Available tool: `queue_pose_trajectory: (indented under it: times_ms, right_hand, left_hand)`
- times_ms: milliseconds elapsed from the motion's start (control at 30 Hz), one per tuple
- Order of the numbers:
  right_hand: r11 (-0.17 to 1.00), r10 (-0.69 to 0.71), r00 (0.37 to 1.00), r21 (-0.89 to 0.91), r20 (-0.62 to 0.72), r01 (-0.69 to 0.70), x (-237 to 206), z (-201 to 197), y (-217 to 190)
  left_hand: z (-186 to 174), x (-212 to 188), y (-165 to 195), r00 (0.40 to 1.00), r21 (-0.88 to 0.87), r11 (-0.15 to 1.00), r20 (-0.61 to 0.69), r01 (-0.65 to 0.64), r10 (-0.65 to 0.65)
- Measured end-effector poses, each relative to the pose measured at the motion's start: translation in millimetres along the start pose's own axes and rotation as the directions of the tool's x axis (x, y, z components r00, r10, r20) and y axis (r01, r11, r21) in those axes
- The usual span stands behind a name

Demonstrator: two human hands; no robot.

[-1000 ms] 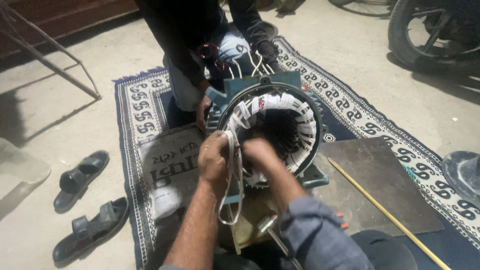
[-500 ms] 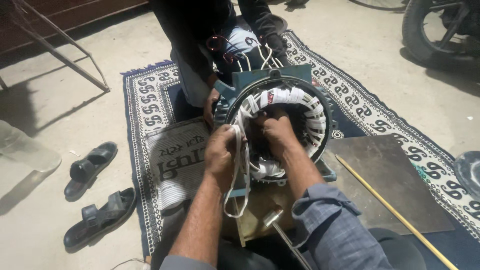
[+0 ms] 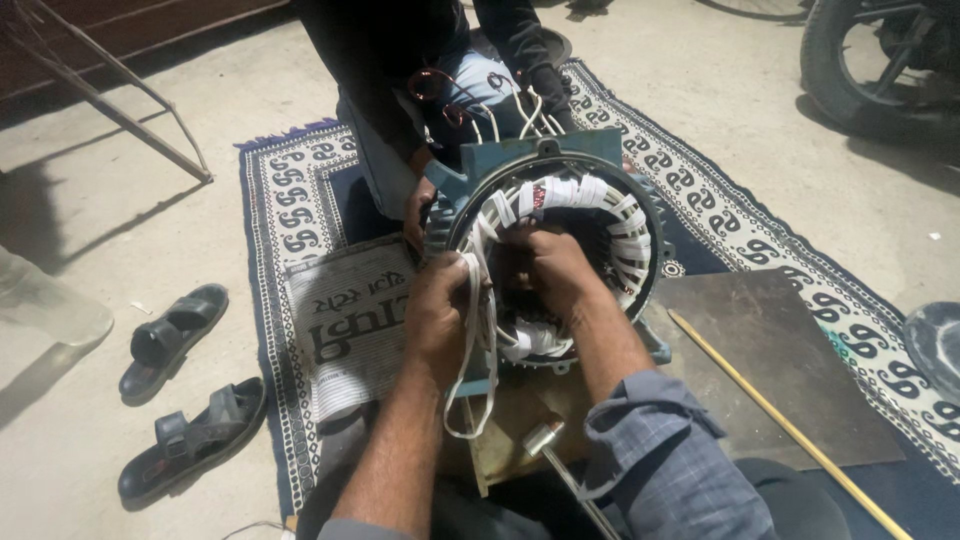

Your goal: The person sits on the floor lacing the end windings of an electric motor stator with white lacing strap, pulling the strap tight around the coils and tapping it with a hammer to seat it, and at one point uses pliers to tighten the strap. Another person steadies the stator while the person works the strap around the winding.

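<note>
Motor stator (image 3: 560, 250), centre of frame, stands on edge on a patterned rug (image 3: 300, 190) w/ its open bore toward the camera. Most slots round the ring already carry windings bound in white tape, esp. upper and right arc, so I'd judge the winding work well along. Lower left part looks unfinished: loose white tape strips (image 3: 468, 360) hang from the rim down past the wrist, and a bunch sits untucked at the bottom of the bore.

Left hand (image 3: 438, 310) grips the rim at lower left, fingers curled shut over the tape strips. Right hand (image 3: 555, 268) is inside the bore, fingers bent and pressing on the coils; can't tell if it pinches anything, fingertips hidden.

Co-worker's hand (image 3: 418, 208) steadies the housing from the far side, upper centre; copper wire loops (image 3: 432, 85) and white lead wires sit by that person's lap.

Materials: housing is blue-grey cast metal, finned; tape soft, flat, cloth-like; inner core dark, ribbed.

Around: a folded newspaper (image 3: 350, 320) left of the stator, dark flat board (image 3: 770, 350) at right w/ a thin yellow stick (image 3: 790, 430) across it, hammer (image 3: 545, 440) at bottom centre, head up. Sandals (image 3: 175, 335) on concrete floor, lower left. Tyre (image 3: 860, 60) upper right.
</note>
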State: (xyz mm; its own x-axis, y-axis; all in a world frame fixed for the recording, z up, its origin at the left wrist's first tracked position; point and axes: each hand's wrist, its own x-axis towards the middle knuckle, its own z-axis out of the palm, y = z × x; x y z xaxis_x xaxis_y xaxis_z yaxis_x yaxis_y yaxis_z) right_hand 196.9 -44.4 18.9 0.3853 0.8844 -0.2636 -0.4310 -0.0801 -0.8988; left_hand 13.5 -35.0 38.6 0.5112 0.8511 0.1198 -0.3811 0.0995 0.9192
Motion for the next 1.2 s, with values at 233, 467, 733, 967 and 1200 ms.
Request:
queue_pose_trajectory:
  times_ms: [233,467,733,967,1200]
  right_hand:
    - [0.536,-0.428,0.851,-0.673,0.304,0.510,38,-15,21]
    - [-0.192,-0.581,0.520,-0.727,0.626,0.659,44,-20,16]
    - [0.983,0.173,0.970,-0.092,0.168,-0.160,2,-22,12]
    - [0.607,-0.587,0.795,-0.566,0.155,0.558,-32,-26,23]
    - [-0.055,-0.744,0.544,-0.847,0.388,0.529,-34,-11,22]
  left_hand:
    - [-1,4,-10,0.996,-0.105,0.994,-0.076,0.029,-0.037]
    - [0,8,-14,0.998,-0.005,1.000,-0.055,-0.001,0.001]
    - [2,13,-8,0.955,-0.225,0.951,-0.157,0.213,-0.251]
    - [-5,8,-8,0.976,-0.250,0.949,-0.055,0.190,-0.210]
    - [-3,11,-14,0.988,-0.283,0.950,-0.045,0.131,-0.149]
